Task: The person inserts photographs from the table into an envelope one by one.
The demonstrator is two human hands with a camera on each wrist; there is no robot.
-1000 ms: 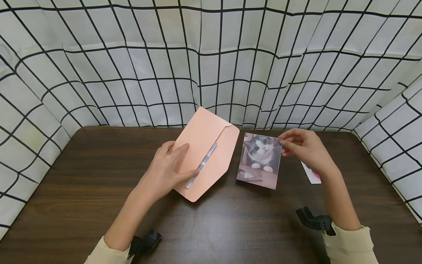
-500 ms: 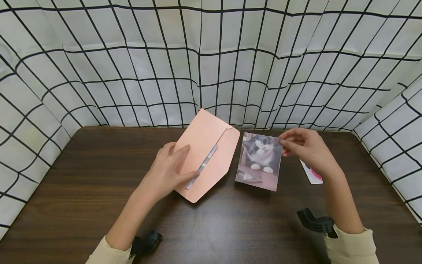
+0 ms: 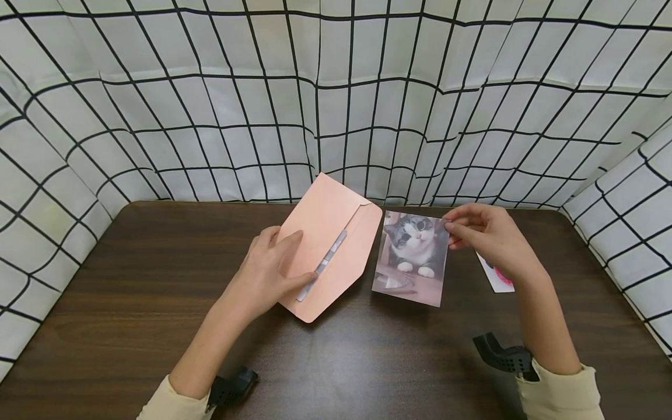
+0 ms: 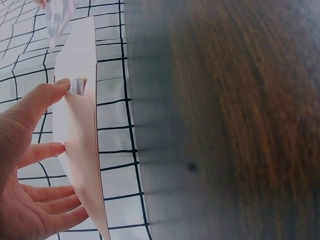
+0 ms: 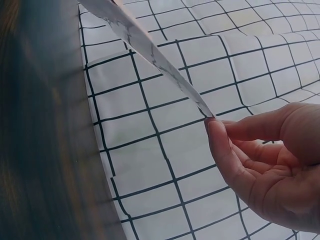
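One dark, wood-grained tabletop [image 3: 121, 326] with rounded far corners spreads below the head view, and wrinkled white cloth [image 3: 210, 105] ruled with black lines hangs beyond its far edge. A smooth pink envelope [image 3: 325, 224] slants near the middle of that edge, a grey-and-white strip [image 3: 328, 256] showing in its slit. Toward the far right corner, a white card [image 3: 499, 277] with a pink mark lies partly hidden. The left hand [image 3: 268, 265] grips the envelope, thumb and forefinger apart on its face; the right hand [image 3: 485, 236] pinches a cat picture [image 3: 412, 256] by its upper right corner.

The left wrist view shows the thumb beside the slit, fingers spread along the envelope.

In the right wrist view, the picture appears nearly edge-on, thin, clamped between fingertips.
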